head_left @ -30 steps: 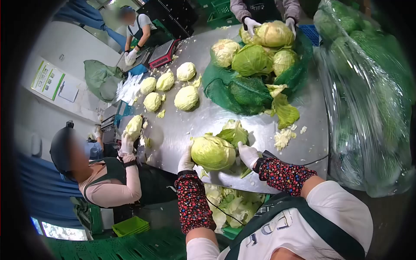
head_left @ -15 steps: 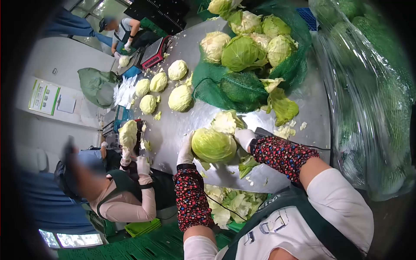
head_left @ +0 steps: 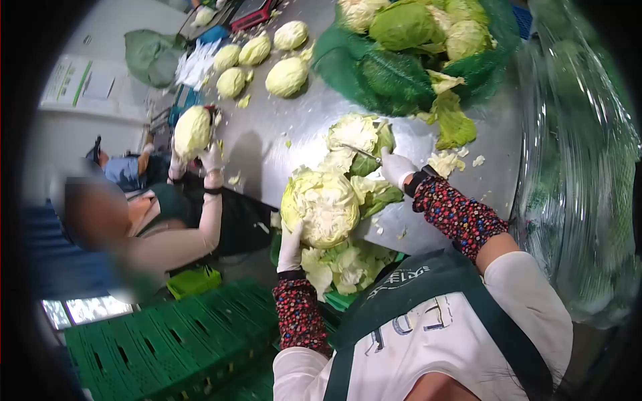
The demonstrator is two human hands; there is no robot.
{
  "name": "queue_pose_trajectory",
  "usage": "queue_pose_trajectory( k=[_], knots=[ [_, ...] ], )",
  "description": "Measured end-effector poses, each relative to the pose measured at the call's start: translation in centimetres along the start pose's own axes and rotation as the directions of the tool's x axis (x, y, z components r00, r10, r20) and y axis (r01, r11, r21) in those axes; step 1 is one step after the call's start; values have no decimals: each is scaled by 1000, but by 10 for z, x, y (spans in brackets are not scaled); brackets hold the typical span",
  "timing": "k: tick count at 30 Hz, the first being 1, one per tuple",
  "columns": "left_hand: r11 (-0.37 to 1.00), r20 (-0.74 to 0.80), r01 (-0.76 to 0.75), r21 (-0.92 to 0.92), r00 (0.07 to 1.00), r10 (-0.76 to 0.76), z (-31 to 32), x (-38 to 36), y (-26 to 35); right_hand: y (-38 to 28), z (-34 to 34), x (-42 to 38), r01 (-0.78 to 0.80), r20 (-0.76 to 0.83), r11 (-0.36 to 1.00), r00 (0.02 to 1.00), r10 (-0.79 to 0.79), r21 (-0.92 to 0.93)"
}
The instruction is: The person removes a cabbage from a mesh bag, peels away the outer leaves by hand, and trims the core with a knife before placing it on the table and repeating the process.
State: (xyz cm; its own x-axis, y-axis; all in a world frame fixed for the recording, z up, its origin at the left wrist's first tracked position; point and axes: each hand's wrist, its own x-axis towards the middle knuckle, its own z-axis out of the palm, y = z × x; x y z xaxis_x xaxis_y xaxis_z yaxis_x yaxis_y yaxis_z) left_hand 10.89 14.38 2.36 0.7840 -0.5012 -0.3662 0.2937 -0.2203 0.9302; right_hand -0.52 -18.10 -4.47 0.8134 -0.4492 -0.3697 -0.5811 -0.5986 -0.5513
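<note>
My left hand (head_left: 291, 246), in a white glove, grips a large cabbage (head_left: 322, 208) from its near left side. The cabbage's pale, cut underside faces up toward me at the table's front edge. In my right hand (head_left: 397, 167), also gloved, is a knife (head_left: 362, 153) whose thin blade points left. That blade lies over loose outer cabbage leaves (head_left: 353, 136) on the metal table, and a gap separates it from the cabbage. More loose leaves (head_left: 378, 198) lie between the cabbage and my right hand.
Several trimmed cabbages (head_left: 287, 77) sit toward the back left. A green mesh bag (head_left: 374, 79) with untrimmed cabbages stands behind. Leaves fill a container (head_left: 351, 264) below the edge. At left a co-worker (head_left: 167, 214) holds a cabbage (head_left: 192, 132). Wrapped stock (head_left: 575, 174) stands at right.
The cabbage has turned, showing its cut underside, and moved toward the table's front edge. My right hand has moved away from it, baring the knife. The camera view has shifted.
</note>
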Motion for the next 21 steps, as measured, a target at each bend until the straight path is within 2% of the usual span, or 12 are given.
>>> queue_pose_trajectory(
  k=[2, 4, 5, 7, 8, 9, 11, 12, 13, 15, 17, 21],
  knots=[
    [989, -90, 147, -24, 985, -148, -6, -2, -9, 0, 10, -5, 27, 1, 1000, 1000, -27, -11],
    [993, -99, 72, -98, 992, -82, 2, 2, -14, -11, 2, -33, 102, -35, 995, 994, -103, -18],
    [988, -103, -9, -157, 995, -7, 7, 5, -17, -12, 6, -43, 136, -146, 991, 980, -135, -3],
    [983, -111, 4, -185, 994, -25, 5, 16, -29, -14, 8, -64, 199, -265, 974, 950, -166, 104],
    [981, -88, 31, -193, 995, -49, 11, 16, -25, -17, 3, -79, 358, -374, 932, 873, -314, 54],
    [978, -63, 59, -198, 995, -73, 19, 15, -21, -15, 5, -86, 352, -372, 935, 874, -312, 42],
    [980, 42, 38, -196, 999, -30, 32, 19, -13, -10, 4, -99, 423, -389, 879, 788, -478, -222],
    [978, 100, 131, -163, 988, -116, 34, 26, -14, 0, 10, -100, 428, -371, 828, 749, -549, -362],
    [967, 154, 222, -120, 967, -203, 38, 31, -10, 4, 9, -105, 415, -370, 832, 755, -541, -369],
    [965, 251, 252, -75, 941, -226, 47, 40, 1, 8, 6, -111, 393, -210, 833, 843, -496, -388],
    [964, 260, 261, 60, 928, -267, 46, 55, 12, 15, 3, -116, 397, -230, 833, 833, -503, -386],
    [952, 317, 277, 130, 898, -304, 52, 73, 28, 18, -9, -108, 426, -232, 837, 825, -515, -342]
  ],
)
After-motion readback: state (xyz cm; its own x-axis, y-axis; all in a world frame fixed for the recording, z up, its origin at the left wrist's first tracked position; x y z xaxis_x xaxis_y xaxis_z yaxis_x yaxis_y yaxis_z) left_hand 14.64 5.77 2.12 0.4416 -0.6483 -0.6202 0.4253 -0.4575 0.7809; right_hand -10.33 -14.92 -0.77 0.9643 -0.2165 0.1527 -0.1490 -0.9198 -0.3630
